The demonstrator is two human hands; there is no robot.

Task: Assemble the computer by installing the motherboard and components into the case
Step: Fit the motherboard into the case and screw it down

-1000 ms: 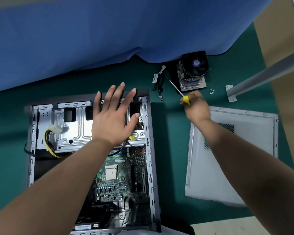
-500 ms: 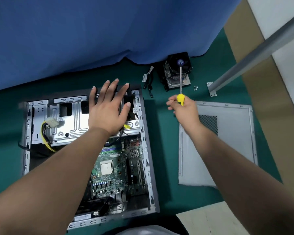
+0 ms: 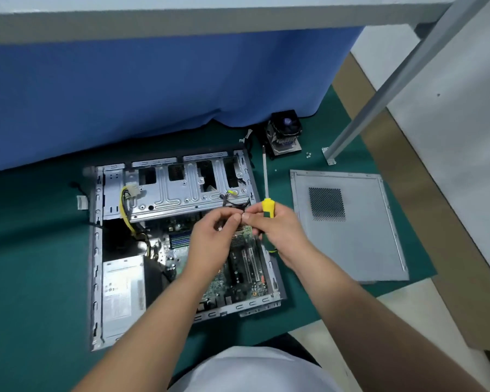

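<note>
Two hands mid-frame: left hand (image 3: 213, 236) pinching something tiny, right hand (image 3: 277, 227) gripping one screwdriver (image 3: 267, 206) over one case (image 3: 96, 250).

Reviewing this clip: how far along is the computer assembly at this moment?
Done: the motherboard lies inside the open case, with the power supply.

In hand: the right hand grips the screwdriver while the left hand pinches something small against its fingertips; what it is cannot be told.

Left: the cooler and side panel lie on the mat, outside the case.
</note>
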